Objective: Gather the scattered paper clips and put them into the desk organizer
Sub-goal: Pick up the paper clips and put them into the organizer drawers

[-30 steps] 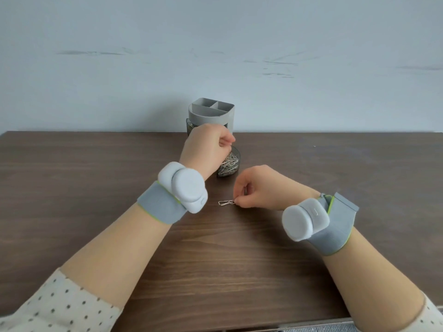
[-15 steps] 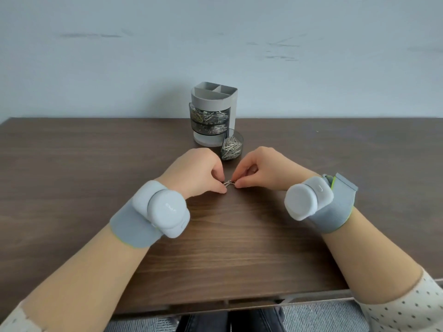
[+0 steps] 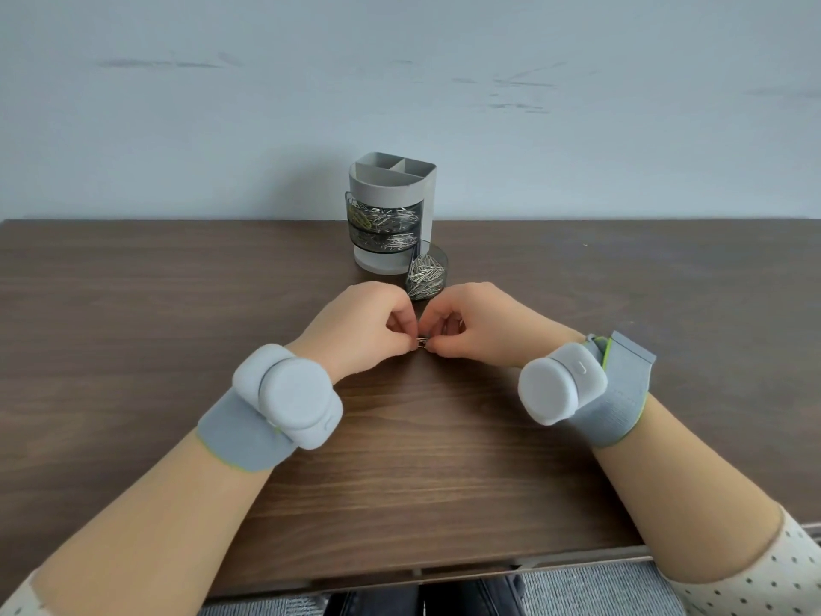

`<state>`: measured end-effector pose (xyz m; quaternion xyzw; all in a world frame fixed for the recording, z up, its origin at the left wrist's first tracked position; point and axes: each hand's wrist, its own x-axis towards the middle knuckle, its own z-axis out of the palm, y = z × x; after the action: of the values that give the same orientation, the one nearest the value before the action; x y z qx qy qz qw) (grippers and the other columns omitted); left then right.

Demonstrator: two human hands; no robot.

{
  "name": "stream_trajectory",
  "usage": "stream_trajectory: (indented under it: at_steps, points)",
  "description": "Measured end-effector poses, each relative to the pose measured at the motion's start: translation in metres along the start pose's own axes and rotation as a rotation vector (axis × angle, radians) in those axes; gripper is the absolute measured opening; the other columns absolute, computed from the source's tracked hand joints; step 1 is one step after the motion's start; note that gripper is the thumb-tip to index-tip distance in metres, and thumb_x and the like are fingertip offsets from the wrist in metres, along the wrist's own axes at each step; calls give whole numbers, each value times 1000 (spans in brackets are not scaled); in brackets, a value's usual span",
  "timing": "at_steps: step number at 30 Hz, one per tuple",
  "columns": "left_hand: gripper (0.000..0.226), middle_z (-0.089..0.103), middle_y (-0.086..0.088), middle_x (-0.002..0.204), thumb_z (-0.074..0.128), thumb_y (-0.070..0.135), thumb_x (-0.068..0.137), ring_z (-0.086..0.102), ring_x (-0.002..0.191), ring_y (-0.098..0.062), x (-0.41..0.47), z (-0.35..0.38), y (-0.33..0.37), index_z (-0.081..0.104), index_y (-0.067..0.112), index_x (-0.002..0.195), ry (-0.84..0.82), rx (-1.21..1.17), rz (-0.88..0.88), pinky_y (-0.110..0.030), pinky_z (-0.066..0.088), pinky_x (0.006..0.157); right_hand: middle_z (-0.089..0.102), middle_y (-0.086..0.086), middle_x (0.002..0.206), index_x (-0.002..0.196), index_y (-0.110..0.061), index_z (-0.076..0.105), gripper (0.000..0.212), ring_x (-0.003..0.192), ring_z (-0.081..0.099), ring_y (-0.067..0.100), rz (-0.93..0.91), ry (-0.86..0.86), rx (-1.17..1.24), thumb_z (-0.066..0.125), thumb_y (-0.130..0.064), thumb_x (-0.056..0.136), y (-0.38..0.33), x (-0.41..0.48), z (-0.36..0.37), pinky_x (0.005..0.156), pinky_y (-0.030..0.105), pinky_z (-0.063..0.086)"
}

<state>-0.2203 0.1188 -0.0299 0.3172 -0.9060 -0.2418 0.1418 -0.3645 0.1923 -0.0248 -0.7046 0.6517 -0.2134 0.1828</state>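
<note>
1. Metal glints between the two hands: one paper clip (image 3: 422, 343) is pinched low over the wooden desk (image 3: 133, 304), its long axis running roughly nine to three o'clock, left to right in front of the person.
2. On the left hand (image 3: 360, 331) the thumb and forefinger are closed on the clip's left end; the right hand (image 3: 480, 329) is closed the same way on the right end. Whether the clip touches the desk I cannot tell.
3. From the hands, the desk organizer (image 3: 393, 215) stands at about twelve o'clock, close to the wall. Its clear swing-out tray (image 3: 426, 273) juts toward the person, already heaped with clips, and sits just beyond the knuckles.
4. That tray lies almost midway between the two hands, a shade nearer the right one by my eye, so either hand could carry the clip forward.
5. I would judge the next move to be a short lift straight ahead toward twelve o'clock, one hand letting go first so the other can drop the clip over the tray's rim.
6. No other loose clips show on the desk from here.
</note>
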Motion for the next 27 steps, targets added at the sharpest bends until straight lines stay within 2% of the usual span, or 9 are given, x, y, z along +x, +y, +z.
stream_trajectory:
  at_steps: [2,6,8,11,15,20,23,27]
  points:
    - [14,58,13,65,70,20,70,55,65,-2,0,-2,-2,61,28,64,26,-3,-19,-30,50,72,55,-18,66,88,-13,69,15,55,52,-12,-2,8,-12,66,-10,74,2,0,-1,58,0,38]
    - [8,60,13,62,71,21,71,59,66,-7,-3,-9,-5,67,26,66,38,24,-61,-22,44,62,59,-11,70,90,-15,69,16,55,53,-12,42,8,30,70,-14,73,7,-1,-7,59,-1,38]
    - [3,62,8,66,68,21,74,61,71,-12,-3,-9,-4,71,23,72,16,49,-64,-23,45,66,57,-17,67,89,-14,69,16,55,52,-15,50,-17,27,71,-14,73,8,-1,-8,57,-2,37]
    - [9,58,7,73,64,19,78,56,78,-14,-2,-6,1,72,19,80,1,77,-42,-25,42,74,56,-20,65,87,-13,70,14,54,51,-19,54,-8,18,71,-13,73,8,0,-6,55,-3,36]
    - [10,55,7,76,61,17,79,54,81,-15,-1,-3,6,71,18,79,1,71,-58,-27,42,75,56,-21,62,85,-15,72,11,55,50,-20,54,29,10,70,-14,74,9,2,-5,56,-4,36]
    - [11,56,15,63,62,13,75,56,72,-11,0,-5,8,70,19,72,-56,10,-98,-23,40,67,54,-22,60,82,-15,72,9,55,49,-21,29,45,-3,68,-12,75,9,2,-4,57,-4,35]
    - [9,57,16,62,63,14,75,57,68,-10,0,-2,8,72,18,73,-66,-4,-78,-22,40,61,54,-20,60,81,-16,70,10,53,50,-15,25,29,-6,66,-11,75,9,3,-3,57,-2,36]
    - [9,58,14,63,63,16,76,56,67,-10,2,1,6,72,17,76,-36,-16,-51,-22,39,63,55,-17,61,75,-20,65,11,54,50,-12,-2,4,25,63,-9,74,10,1,-4,57,2,38]
